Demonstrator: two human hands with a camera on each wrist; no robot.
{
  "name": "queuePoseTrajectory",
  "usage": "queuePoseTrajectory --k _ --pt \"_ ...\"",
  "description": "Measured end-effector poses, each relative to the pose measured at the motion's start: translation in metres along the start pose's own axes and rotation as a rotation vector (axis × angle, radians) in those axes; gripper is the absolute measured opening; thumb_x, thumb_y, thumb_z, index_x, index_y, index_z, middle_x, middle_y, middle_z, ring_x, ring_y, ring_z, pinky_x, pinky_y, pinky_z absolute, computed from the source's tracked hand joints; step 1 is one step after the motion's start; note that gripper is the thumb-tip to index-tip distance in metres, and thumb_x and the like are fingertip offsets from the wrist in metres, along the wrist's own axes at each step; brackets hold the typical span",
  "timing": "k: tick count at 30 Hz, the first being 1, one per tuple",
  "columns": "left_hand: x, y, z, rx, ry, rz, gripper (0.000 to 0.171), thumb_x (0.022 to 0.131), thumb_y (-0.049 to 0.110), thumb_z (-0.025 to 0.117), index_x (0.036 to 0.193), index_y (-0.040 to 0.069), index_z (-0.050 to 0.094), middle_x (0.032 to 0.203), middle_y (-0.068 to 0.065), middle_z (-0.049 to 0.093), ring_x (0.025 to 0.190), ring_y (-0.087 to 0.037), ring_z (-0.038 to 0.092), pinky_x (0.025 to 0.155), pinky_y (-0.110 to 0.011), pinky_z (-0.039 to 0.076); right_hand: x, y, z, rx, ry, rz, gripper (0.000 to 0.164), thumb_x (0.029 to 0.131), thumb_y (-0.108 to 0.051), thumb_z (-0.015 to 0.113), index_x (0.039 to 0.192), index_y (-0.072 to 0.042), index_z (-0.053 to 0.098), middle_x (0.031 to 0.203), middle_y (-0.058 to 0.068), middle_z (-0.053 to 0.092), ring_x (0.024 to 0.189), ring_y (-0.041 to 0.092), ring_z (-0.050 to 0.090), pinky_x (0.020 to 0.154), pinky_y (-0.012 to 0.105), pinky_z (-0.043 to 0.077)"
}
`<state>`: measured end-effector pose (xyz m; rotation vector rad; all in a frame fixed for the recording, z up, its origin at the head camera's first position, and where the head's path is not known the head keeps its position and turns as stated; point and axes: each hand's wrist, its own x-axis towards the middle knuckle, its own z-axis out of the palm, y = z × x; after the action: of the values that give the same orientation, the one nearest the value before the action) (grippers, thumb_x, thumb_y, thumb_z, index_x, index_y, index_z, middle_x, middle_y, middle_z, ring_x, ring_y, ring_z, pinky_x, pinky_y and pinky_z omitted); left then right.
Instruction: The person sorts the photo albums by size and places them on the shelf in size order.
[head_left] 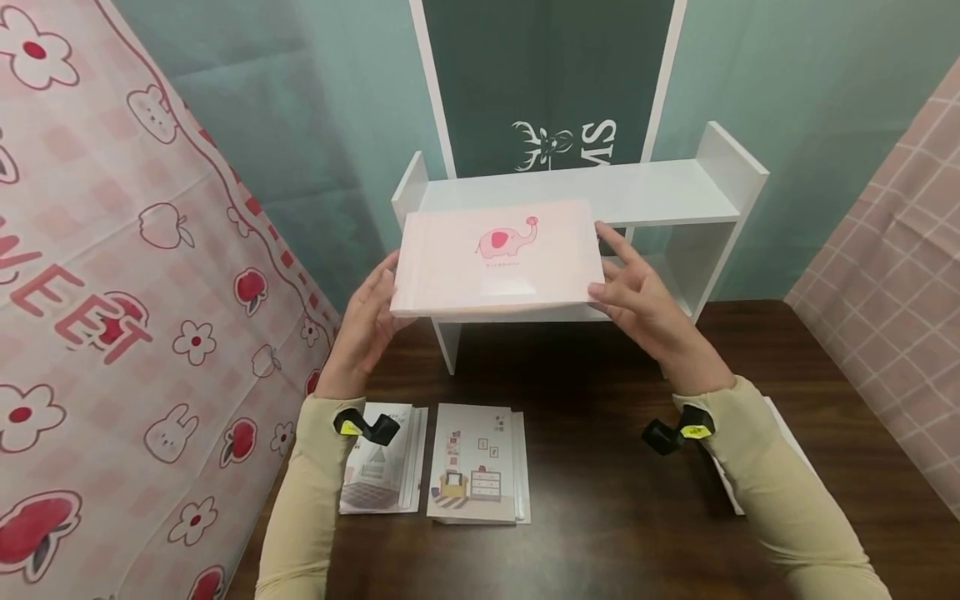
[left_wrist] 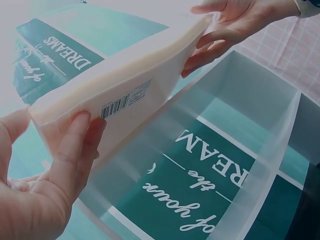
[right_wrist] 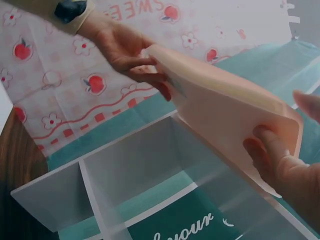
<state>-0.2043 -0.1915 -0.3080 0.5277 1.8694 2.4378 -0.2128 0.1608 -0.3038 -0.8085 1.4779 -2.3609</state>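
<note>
A pink notebook (head_left: 555,258) with an elephant on its cover is held up in front of the white shelf (head_left: 660,192). My left hand (head_left: 365,321) grips its left end, thumb at the edge and fingers against the underside. At the opposite end my right hand (head_left: 641,304) holds it, the thumb by the near corner. The left wrist view shows a barcode (left_wrist: 126,100) on the underside and the pale page edges. In the right wrist view the notebook (right_wrist: 215,110) hangs tilted above the shelf's top board, with fingers at both ends.
Two stacks of notebooks, one with a grey cover picture (head_left: 375,471) and one with a furniture drawing (head_left: 476,450), lie on the dark wooden table (head_left: 600,500). A white stack (head_left: 729,483) is partly hidden by the right sleeve. A patterned pink cloth (head_left: 150,333) hangs at left.
</note>
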Motion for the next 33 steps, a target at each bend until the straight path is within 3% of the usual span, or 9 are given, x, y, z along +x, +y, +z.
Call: queuePoseTrajectory --k 5,13,21,25,33 --pt "-0.004 0.002 0.0 -0.066 -0.06 0.034 0.054 0.097 0.022 0.046 0.147 0.015 0.026 0.146 -0.016 0.03 0.112 -0.019 0.056 0.089 -0.031 0.05 -0.003 0.0 0.006 -0.038 -0.033 -0.099 0.089 0.084 0.014 0.053 0.15 -0.022 0.004 0.153 0.014 0.007 0.131 0.023 0.029 0.094 0.023 0.045" --pt "-0.011 0.004 0.002 -0.089 -0.079 0.057 0.073 0.087 -0.004 0.056 0.148 0.018 0.022 0.147 -0.02 0.027 0.116 -0.02 0.053 0.092 -0.028 0.048 -0.004 0.001 0.022 -0.204 -0.051 -0.213 0.101 0.071 0.029 0.057 0.15 -0.013 0.009 0.154 0.013 0.002 0.128 0.024 0.033 0.092 0.027 0.046" --pt "-0.014 0.003 0.009 0.029 -0.09 0.149 0.089 0.076 -0.02 0.06 0.148 0.016 0.022 0.152 -0.013 0.023 0.133 -0.023 0.036 0.098 -0.025 0.042 -0.005 0.006 0.025 -0.278 0.015 -0.249 0.088 0.072 0.024 0.062 0.146 -0.007 0.025 0.153 0.012 0.008 0.118 0.021 0.043 0.088 0.028 0.048" --pt "-0.014 0.0 0.011 0.065 -0.068 0.186 0.087 0.075 -0.019 0.063 0.147 0.011 0.025 0.153 -0.008 0.022 0.136 -0.025 0.031 0.099 -0.025 0.041 -0.006 0.008 0.024 -0.345 0.051 -0.261 0.078 0.074 0.019 0.064 0.142 -0.007 0.035 0.155 0.009 0.005 0.119 0.021 0.043 0.084 0.023 0.05" --pt "-0.012 -0.005 0.014 0.118 0.002 0.229 0.084 0.074 -0.008 0.072 0.145 0.011 0.032 0.151 -0.008 0.027 0.135 -0.024 0.033 0.098 -0.024 0.041 -0.005 0.01 0.025 -0.453 0.131 -0.253 0.066 0.075 0.014 0.067 0.135 -0.005 0.047 0.156 0.007 0.006 0.127 0.024 0.037 0.081 0.021 0.051"
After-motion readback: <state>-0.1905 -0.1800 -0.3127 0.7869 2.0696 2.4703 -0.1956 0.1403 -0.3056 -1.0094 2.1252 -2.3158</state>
